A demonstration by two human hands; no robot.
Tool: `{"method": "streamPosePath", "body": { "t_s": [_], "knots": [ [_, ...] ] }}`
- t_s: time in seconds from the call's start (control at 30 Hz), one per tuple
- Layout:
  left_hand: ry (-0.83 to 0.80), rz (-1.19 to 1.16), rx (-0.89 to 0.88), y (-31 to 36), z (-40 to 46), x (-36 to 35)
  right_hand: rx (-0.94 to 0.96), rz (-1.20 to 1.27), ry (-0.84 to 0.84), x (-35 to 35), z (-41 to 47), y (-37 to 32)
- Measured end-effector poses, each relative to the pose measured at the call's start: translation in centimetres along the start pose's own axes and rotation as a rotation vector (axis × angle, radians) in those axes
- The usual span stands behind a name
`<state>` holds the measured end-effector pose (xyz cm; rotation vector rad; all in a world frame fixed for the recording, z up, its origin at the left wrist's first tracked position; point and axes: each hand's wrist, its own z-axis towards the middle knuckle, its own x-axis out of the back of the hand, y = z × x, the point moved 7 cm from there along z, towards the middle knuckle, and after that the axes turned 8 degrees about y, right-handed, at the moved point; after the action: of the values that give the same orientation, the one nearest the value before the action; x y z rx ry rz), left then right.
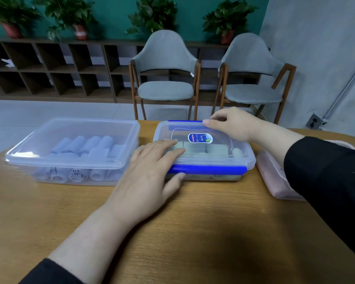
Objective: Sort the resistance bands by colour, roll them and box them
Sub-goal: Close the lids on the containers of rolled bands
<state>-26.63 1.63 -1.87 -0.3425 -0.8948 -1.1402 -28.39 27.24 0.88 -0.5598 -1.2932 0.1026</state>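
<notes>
On the wooden table (172, 232), the left hand (150, 171) presses flat, fingers straight, on the clear lidded box with blue clips (205, 158), which holds pale green rolled bands (203, 149). Its oval blue label (200, 137) is unreadable. The right hand (232, 125) pinches the far blue clip (184, 121). Left, a clear box (74, 148) holds pale blue rolls (86, 144).

Bare wooden table (193, 232) lies open in front of the boxes. The clear box (74, 150) and the blue-clipped box (209, 156) stand just beside each other with only a narrow gap, and a pink box (275, 181) blocks the right edge.
</notes>
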Motion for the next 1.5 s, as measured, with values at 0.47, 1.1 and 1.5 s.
{"method": "streamPosePath", "body": {
  "t_s": [0.47,1.1,1.5],
  "knots": [
    [0.084,-0.244,0.171,-0.9,0.9,-0.7,0.087,0.008,0.028,0.1,-0.1,-1.2],
    [-0.14,-0.28,-0.038,17.7,-2.4,-5.0,0.036,-0.062,0.885,11.8,-28.8,9.7],
    [-0.232,-0.139,-0.037,24.5,-2.2,-9.2,-0.506,-0.325,0.494,9.2,-32.1,20.2]
  ]
}}
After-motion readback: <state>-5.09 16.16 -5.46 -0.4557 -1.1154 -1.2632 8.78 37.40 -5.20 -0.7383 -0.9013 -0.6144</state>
